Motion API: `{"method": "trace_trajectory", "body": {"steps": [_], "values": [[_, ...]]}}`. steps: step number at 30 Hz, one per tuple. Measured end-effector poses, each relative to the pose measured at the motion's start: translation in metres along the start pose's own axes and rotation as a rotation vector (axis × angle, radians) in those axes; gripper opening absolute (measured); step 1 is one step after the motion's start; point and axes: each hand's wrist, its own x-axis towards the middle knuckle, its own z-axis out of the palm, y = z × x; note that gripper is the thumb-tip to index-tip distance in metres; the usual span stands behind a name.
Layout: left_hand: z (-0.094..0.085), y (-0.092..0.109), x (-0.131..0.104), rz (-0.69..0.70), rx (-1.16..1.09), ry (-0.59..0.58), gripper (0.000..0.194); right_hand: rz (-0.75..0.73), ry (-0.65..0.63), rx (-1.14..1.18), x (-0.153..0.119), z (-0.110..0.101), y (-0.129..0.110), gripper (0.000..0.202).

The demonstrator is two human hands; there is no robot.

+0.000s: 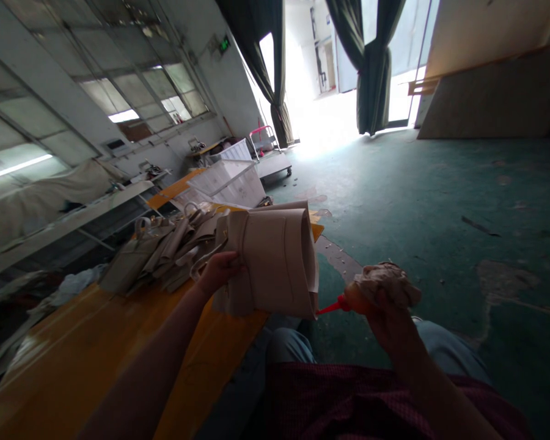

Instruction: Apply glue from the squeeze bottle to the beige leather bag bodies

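A beige leather-like bag piece (272,263) lies on its side over the table's edge, its open end facing right. My left hand (220,271) grips it at the left, near its strap, fingers closed on the material. On the right, my right hand (387,311) is wrapped round a bottle (358,299) with a red nozzle (332,306), along with a crumpled pale cloth (389,282). The nozzle's tip is at the lower corner of the bag piece's open rim.
More beige bag pieces (165,250) are heaped on the yellow table (96,360) to the left. Beyond them stand a clear plastic crate (238,183) and a flat trolley (275,164). My knees are below, over the green floor (394,201).
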Motion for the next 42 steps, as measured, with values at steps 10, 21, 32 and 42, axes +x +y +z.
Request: {"method": "trace_trajectory", "body": {"steps": [10,21,32,42], "values": [[-0.007,0.002,-0.028,0.097,0.294,0.151,0.043,0.234,0.188,0.119,-0.001,-0.02,0.001,0.077],[-0.008,0.015,-0.04,0.159,0.375,0.222,0.04,0.174,0.201,0.147,0.051,-0.011,0.023,0.032],[-0.004,0.016,-0.044,0.158,0.379,0.243,0.042,0.266,0.118,0.252,0.022,-0.011,-0.003,0.053],[-0.012,0.031,-0.059,0.275,0.712,0.408,0.033,0.241,0.144,0.227,0.014,-0.016,-0.036,0.065]]}}
